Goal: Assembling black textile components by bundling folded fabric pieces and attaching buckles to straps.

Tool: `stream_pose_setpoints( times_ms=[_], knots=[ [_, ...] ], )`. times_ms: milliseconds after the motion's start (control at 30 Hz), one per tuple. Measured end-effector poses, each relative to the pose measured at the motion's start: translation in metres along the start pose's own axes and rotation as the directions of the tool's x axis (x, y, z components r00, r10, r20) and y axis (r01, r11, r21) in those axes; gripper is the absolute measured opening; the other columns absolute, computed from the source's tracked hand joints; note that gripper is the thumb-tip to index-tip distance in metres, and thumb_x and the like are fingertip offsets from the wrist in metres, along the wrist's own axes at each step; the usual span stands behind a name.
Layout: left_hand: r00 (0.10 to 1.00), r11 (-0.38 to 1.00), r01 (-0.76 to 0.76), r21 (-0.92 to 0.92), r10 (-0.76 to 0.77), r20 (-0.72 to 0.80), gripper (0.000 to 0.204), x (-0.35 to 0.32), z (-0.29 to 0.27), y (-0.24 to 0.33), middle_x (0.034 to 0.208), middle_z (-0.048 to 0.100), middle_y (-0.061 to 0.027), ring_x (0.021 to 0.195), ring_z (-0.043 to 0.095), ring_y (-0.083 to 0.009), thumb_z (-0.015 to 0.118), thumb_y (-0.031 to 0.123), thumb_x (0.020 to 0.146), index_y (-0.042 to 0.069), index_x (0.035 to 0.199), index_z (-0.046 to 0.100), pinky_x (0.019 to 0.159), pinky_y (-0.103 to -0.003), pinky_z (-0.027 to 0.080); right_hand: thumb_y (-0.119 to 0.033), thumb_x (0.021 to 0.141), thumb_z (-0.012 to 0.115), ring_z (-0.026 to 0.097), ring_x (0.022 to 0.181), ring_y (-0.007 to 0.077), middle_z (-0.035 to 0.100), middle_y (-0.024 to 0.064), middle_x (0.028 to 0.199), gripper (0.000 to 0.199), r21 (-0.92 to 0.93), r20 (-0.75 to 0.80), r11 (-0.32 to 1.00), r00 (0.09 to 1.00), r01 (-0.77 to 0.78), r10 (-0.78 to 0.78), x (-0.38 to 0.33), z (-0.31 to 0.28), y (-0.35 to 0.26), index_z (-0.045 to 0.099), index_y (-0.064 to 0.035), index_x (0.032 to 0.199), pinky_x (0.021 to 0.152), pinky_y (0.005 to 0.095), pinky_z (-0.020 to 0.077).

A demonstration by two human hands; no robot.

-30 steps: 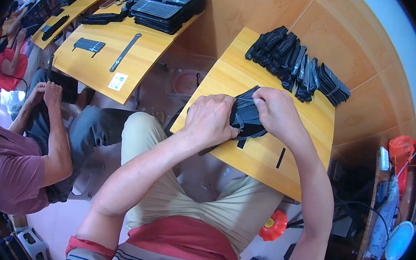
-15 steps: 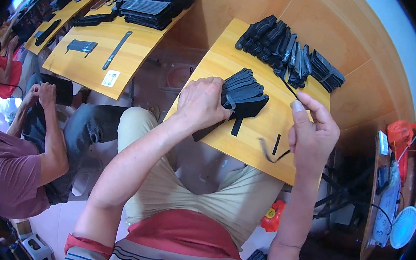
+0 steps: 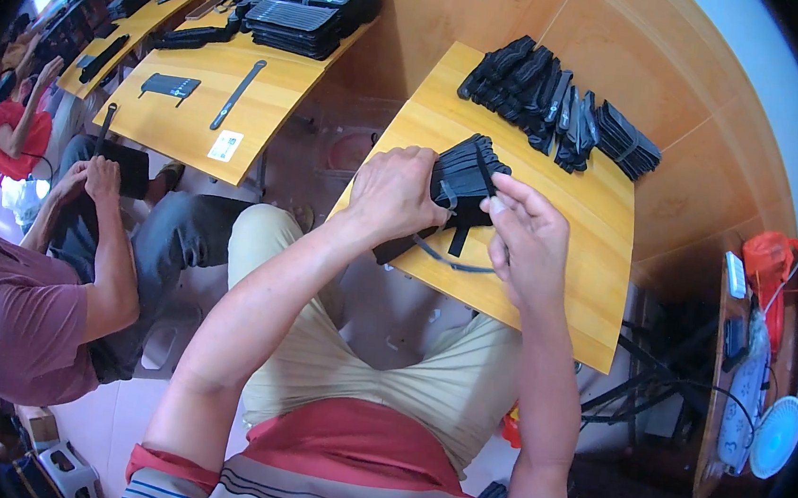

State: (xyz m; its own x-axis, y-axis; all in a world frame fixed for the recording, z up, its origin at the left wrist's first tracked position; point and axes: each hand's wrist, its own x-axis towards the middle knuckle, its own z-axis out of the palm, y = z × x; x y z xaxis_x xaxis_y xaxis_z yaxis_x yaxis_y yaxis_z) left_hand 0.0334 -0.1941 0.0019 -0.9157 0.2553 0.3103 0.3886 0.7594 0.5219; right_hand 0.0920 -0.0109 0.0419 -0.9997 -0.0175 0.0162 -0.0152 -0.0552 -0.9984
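On the wooden table my left hand (image 3: 390, 189) is closed around a fanned bundle of flat black fabric straps (image 3: 461, 167), its thumb near a thin grey band (image 3: 447, 194) lying across them. To the right of the bundle, my right hand (image 3: 534, 242) pinches a narrow black strap (image 3: 485, 173) between thumb and fingers. The strap's upper end lies against the bundle's right side. A dark loose tail (image 3: 455, 264) curves from below the right hand toward the bundle's lower edge. A short black strip (image 3: 457, 242) shows on the tabletop just below the bundle.
Rows of black strap bundles (image 3: 518, 84) and a banded stack (image 3: 627, 141) line my table's far edge. At left, a second table (image 3: 208, 152) bears black stacks; a co-worker (image 3: 27, 321) beside it holds a dark strap. A shelf with a red bag (image 3: 766, 262) stands right.
My right hand has moved left with the strap, from near the piles to the bundle's side. The left hand keeps its grip. The co-worker's hands now hold up a dark strap.
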Motion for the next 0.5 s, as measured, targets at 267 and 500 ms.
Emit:
stream_pose_setpoints(
  times_ms=[267, 500],
  knots=[
    [0.993, 1.0, -0.009, -0.012, 0.01, 0.113, 0.057, 0.006, -0.007, -0.002, 0.1, 0.07, -0.0199, 0.096, 0.068, -0.0349, 0.082, 0.03, 0.063, -0.001, 0.108, 0.068, 0.089, -0.042, 0.054, -0.005, 0.086, 0.067, 0.066, 0.079, 0.0271, 0.069, 0.0122, 0.09, 0.016, -0.711, 0.41, 0.533, 0.886, 0.459, -0.216, -0.015, -0.043, -0.048, 0.072, -0.0023, 0.101, 0.069, 0.0375, 0.052],
    [0.983, 1.0, -0.024, 0.003, 0.023, 0.182, 0.065, 0.012, -0.005, 0.0, 0.104, 0.07, -0.019, 0.1, 0.067, -0.0359, 0.083, 0.033, 0.062, 0.001, 0.116, 0.065, 0.088, -0.044, 0.053, -0.01, 0.083, 0.066, 0.066, 0.083, 0.0308, 0.064, 0.0098, 0.084, 0.005, -0.765, 0.644, -0.066, 0.763, 0.641, -0.047, 0.02, -0.018, -0.034, 0.069, -0.006, 0.084, 0.07, 0.0431, 0.0503]
  ],
)
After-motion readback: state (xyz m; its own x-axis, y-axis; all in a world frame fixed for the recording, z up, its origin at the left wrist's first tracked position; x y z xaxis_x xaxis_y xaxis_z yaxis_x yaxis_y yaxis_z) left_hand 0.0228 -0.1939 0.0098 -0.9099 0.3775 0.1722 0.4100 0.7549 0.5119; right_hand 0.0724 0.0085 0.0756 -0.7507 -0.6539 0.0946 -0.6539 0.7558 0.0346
